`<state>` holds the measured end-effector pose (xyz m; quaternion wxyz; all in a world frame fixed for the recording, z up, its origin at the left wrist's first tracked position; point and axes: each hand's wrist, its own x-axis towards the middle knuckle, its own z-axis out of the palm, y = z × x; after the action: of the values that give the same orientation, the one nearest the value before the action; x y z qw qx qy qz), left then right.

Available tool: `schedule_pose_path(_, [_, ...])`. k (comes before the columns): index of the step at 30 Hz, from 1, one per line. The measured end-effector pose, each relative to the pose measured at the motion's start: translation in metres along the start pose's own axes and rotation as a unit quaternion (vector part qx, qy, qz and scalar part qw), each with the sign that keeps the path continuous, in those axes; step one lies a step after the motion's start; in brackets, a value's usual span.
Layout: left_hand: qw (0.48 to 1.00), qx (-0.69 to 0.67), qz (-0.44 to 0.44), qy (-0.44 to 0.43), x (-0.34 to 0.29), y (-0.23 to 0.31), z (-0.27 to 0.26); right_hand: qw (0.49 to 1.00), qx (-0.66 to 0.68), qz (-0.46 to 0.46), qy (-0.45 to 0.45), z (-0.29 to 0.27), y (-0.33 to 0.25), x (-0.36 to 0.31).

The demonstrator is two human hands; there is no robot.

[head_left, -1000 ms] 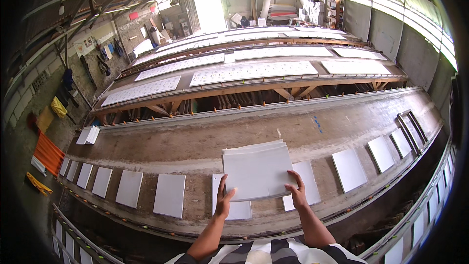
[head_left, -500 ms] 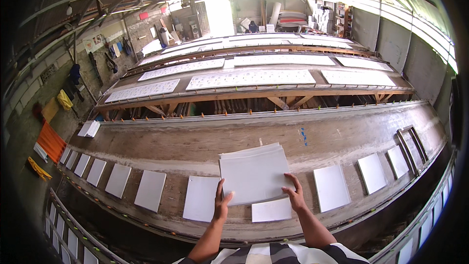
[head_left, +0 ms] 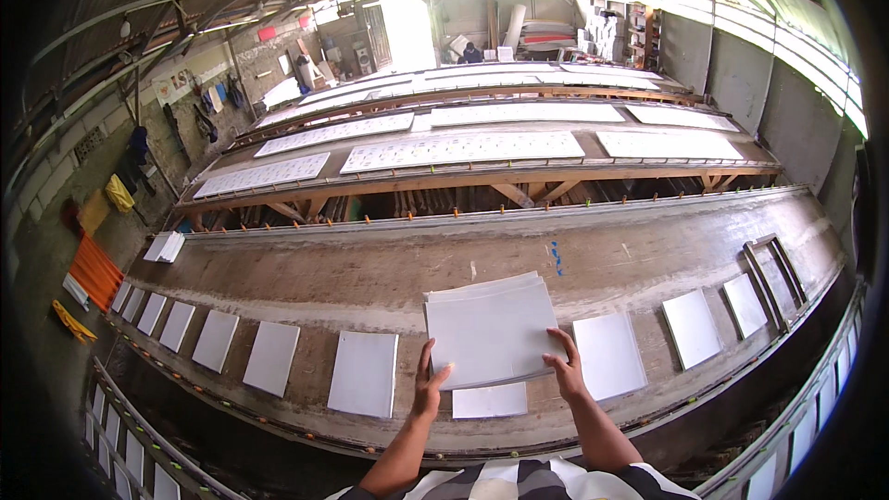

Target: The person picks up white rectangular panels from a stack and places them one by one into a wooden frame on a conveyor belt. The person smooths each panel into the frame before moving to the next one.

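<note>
white sheets (head_left: 491, 331) in both hands (head_left: 428, 395)

Far doorway (head_left: 407, 28) blown out; fisheye bends edges, rim black.

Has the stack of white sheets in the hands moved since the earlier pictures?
Yes: judged against the blue mark on the table, the stack has moved toward the right, nearer to that mark.

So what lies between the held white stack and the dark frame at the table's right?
In the head view, three white rectangular pieces lie in a row on the table between the stack and the frame.
</note>
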<state>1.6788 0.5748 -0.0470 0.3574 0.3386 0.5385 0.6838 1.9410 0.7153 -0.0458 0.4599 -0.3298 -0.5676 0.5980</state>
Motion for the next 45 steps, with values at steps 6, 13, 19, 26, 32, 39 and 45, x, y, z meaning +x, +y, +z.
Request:
schedule_pose_path(6, [0.999,-0.023,-0.016,-0.042,0.005,0.001,0.008,1.0,-0.015,0.005,0.025,-0.006,-0.009,-0.012])
schedule_pose_path(13, [0.999,0.011,-0.027,-0.036,0.003,-0.001,0.037,0.999,0.026,0.039,0.01,-0.038,-0.013,-0.008])
schedule_pose_path(19, [1.0,0.013,-0.013,-0.025,-0.002,-0.012,0.11,0.999,0.028,0.016,-0.005,-0.114,-0.01,0.013])
schedule_pose_path(26, [1.0,0.017,-0.015,0.012,-0.025,-0.04,0.198,0.999,-0.007,0.025,-0.034,-0.208,-0.021,0.025])
schedule_pose_path(32, [1.0,0.005,-0.016,0.021,-0.036,-0.058,0.222,0.998,0.011,0.039,-0.042,-0.238,-0.026,0.019])
schedule_pose_path(39, [1.0,-0.003,-0.027,0.011,-0.041,-0.032,0.226,0.999,0.02,0.031,-0.024,-0.233,-0.021,0.009])
schedule_pose_path(45, [0.999,0.007,-0.032,-0.004,-0.039,-0.026,0.223,0.999,0.038,0.034,-0.009,-0.228,-0.029,-0.001])
